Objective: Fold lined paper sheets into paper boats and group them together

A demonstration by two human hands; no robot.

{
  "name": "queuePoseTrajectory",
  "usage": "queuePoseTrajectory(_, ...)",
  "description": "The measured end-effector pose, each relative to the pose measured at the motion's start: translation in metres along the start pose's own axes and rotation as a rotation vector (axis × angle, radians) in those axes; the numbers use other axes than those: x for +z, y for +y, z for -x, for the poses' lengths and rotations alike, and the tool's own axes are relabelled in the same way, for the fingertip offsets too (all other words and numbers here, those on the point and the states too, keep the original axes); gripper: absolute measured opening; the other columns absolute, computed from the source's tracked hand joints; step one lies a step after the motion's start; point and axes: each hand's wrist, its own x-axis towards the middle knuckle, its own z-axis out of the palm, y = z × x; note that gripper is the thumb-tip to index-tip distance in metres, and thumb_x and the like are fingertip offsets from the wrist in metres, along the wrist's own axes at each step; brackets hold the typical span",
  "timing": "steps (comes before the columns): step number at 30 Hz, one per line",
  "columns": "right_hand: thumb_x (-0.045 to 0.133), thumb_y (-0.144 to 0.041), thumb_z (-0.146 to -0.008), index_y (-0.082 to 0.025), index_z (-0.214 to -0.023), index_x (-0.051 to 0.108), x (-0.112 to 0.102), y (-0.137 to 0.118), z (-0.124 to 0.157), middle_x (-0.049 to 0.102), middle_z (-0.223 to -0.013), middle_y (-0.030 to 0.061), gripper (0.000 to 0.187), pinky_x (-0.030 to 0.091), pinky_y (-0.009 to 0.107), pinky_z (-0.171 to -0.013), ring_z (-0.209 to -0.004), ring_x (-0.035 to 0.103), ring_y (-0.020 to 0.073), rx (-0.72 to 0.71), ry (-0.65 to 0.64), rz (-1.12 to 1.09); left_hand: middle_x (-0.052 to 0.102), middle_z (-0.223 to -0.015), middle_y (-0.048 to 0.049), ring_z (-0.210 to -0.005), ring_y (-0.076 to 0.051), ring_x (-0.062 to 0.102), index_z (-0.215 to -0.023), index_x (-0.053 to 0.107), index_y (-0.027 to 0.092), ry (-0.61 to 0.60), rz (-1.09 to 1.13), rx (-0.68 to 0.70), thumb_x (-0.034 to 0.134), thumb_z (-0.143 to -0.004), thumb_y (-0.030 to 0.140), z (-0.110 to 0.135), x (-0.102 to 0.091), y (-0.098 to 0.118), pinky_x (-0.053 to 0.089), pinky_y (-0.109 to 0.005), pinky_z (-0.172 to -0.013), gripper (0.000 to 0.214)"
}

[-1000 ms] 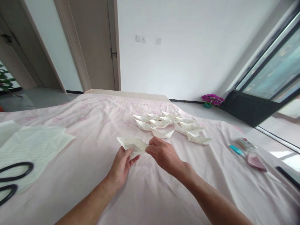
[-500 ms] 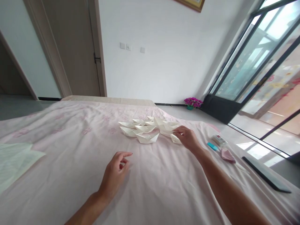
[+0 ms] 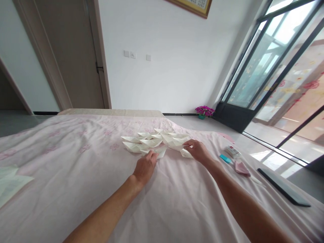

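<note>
Several folded white paper boats (image 3: 143, 141) sit close together on the pink bedsheet. My left hand (image 3: 146, 165) is closed at the nearest paper boat (image 3: 161, 153), its fingertips on the boat's left side and partly hiding it. With thumb and fingers pinched, my right hand (image 3: 197, 150) holds the right end of another paper boat (image 3: 173, 141). A smaller paper boat (image 3: 186, 154) lies just beneath that hand, partly covered by it.
Sheets of paper (image 3: 12, 182) lie at the left edge. To the right are a turquoise object (image 3: 225, 158), a small white pack (image 3: 233, 152), a folded pink cloth (image 3: 242, 168) and a dark flat tablet-like object (image 3: 283, 187). Purple flowers (image 3: 205, 110) stand on the floor beyond.
My left hand has moved forward and right from above the sheet to the nearest paper boat, its fingers closing there. My right hand keeps its pinch; its boat now sits lower among the others.
</note>
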Motion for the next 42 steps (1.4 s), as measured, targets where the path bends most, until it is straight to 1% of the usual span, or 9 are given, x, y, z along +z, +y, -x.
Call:
queuePoseTrajectory(3, 0.060, -0.025, -0.080, -0.024, -0.092, 0.076, 0.004, 0.003, -0.003, 0.074, -0.093, 0.0022, 0.020, 0.045, 0.030, -0.078, -0.087, 0.063, 0.0209, -0.015, -0.015, 0.024, 0.063, -0.107, -0.0068, -0.096, -0.019, 0.065, -0.114, 0.061, 0.022, 0.000, -0.030, 0.001, 0.045, -0.092, 0.010, 0.005, 0.005, -0.004, 0.050, -0.026, -0.077, 0.029)
queuePoseTrajectory(7, 0.061, -0.022, -0.081, -0.025, -0.091, 0.076, 0.010, 0.003, -0.009, 0.074, -0.096, 0.0017, 0.018, 0.043, 0.032, -0.088, -0.096, 0.062, 0.0217, -0.091, -0.041, 0.040, 0.063, -0.102, -0.0061, -0.093, -0.018, 0.064, -0.102, 0.064, 0.021, 0.000, -0.021, 0.022, 0.045, -0.092, 0.010, 0.009, 0.016, -0.010, 0.049, -0.025, -0.075, 0.024)
queuePoseTrajectory(12, 0.063, -0.021, -0.082, -0.025, -0.088, 0.077, 0.015, 0.002, -0.015, 0.074, -0.093, 0.0017, 0.015, 0.042, 0.031, -0.091, -0.098, 0.061, 0.0210, -0.173, -0.075, 0.080, 0.064, -0.096, -0.0070, -0.090, -0.019, 0.063, -0.092, 0.065, 0.019, 0.056, 0.000, 0.051, 0.044, -0.093, 0.010, 0.016, 0.028, -0.019, 0.049, -0.027, -0.077, 0.023)
queuePoseTrajectory(17, 0.067, -0.020, -0.080, -0.026, -0.088, 0.078, 0.024, 0.004, -0.018, 0.074, -0.096, 0.0027, 0.015, 0.040, 0.032, -0.094, -0.104, 0.060, 0.0207, -0.137, -0.155, 0.115, 0.064, -0.095, -0.0062, -0.087, -0.018, 0.061, -0.090, 0.065, 0.019, 0.070, -0.008, 0.073, 0.043, -0.093, 0.010, 0.023, 0.029, -0.025, 0.048, -0.027, -0.077, 0.023)
queuePoseTrajectory(22, 0.064, -0.016, -0.079, -0.028, -0.088, 0.078, 0.028, -0.007, -0.016, 0.074, -0.098, 0.0009, 0.021, 0.036, 0.036, -0.098, -0.109, 0.056, 0.0213, -0.159, -0.190, 0.134, 0.063, -0.094, -0.0057, -0.088, -0.018, 0.061, -0.090, 0.064, 0.020, 0.073, -0.040, 0.073, 0.043, -0.093, 0.010, 0.024, 0.025, -0.026, 0.048, -0.027, -0.077, 0.023)
queuePoseTrajectory(27, 0.066, -0.016, -0.077, -0.028, -0.088, 0.077, 0.027, -0.016, -0.013, 0.072, -0.101, 0.0007, 0.020, 0.035, 0.038, -0.096, -0.108, 0.053, 0.0227, -0.207, -0.168, 0.151, 0.063, -0.097, -0.0052, -0.088, -0.017, 0.061, -0.091, 0.063, 0.020, 0.068, -0.032, 0.038, 0.045, -0.092, 0.009, 0.019, 0.024, -0.025, 0.047, -0.026, -0.076, 0.022)
queuePoseTrajectory(36, 0.065, -0.014, -0.076, -0.025, -0.084, 0.076, 0.031, -0.020, -0.010, 0.070, -0.105, 0.0019, 0.017, 0.034, 0.037, -0.091, -0.106, 0.051, 0.0229, -0.276, -0.147, 0.188, 0.064, -0.099, -0.0060, -0.090, -0.018, 0.062, -0.092, 0.064, 0.020, 0.055, -0.088, 0.053, 0.047, -0.090, 0.008, 0.007, 0.020, -0.024, 0.047, -0.027, -0.078, 0.021)
queuePoseTrajectory(38, 0.064, -0.011, -0.074, -0.025, -0.086, 0.076, 0.032, -0.020, -0.008, 0.070, -0.106, 0.0019, 0.021, 0.035, 0.037, -0.091, -0.106, 0.051, 0.0231, -0.287, -0.130, 0.178, 0.065, -0.100, -0.0060, -0.089, -0.018, 0.063, -0.092, 0.065, 0.019, 0.052, -0.108, 0.060, 0.047, -0.090, 0.008, 0.006, 0.020, -0.023, 0.048, -0.027, -0.078, 0.021)
queuePoseTrajectory(42, 0.060, -0.006, -0.069, -0.027, -0.095, 0.075, 0.030, -0.014, -0.003, 0.068, -0.110, 0.0019, 0.036, 0.036, 0.038, -0.093, -0.106, 0.051, 0.0232, -0.281, -0.063, 0.125, 0.066, -0.102, -0.0049, -0.090, -0.018, 0.065, -0.098, 0.064, 0.020, 0.069, -0.130, 0.078, 0.046, -0.091, 0.008, 0.005, 0.024, -0.022, 0.050, -0.026, -0.075, 0.023)
